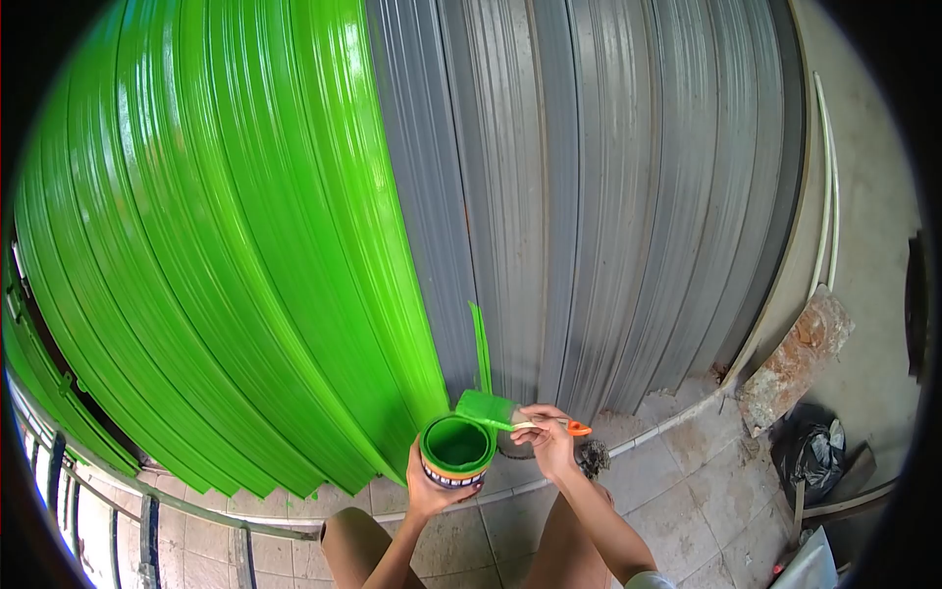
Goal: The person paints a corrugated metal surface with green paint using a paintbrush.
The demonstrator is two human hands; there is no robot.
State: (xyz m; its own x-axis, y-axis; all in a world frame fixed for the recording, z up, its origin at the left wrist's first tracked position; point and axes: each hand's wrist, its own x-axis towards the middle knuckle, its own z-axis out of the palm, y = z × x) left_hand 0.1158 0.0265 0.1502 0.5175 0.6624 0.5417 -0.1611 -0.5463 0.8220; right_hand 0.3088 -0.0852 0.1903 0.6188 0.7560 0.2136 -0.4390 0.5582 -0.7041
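My left hand (432, 491) cups a small paint can (456, 450) from below; green paint fills it and coats its rim. My right hand (549, 437) grips the orange handle of a wide paintbrush (491, 408), whose green-loaded bristles rest at the can's upper right rim. Both hands are low, in front of a ribbed metal shutter (608, 196). The shutter's left half (216, 245) is glossy fresh green, the right half bare grey. One thin green stroke (481, 344) runs up the grey part just above the brush.
My knees (353, 540) show at the bottom, over a tiled floor (687, 491). A black plastic bag (810, 447) and rubble lie at the right by a plastered wall (863, 196) with a white pipe (829, 196). A metal railing (59, 471) runs along the left.
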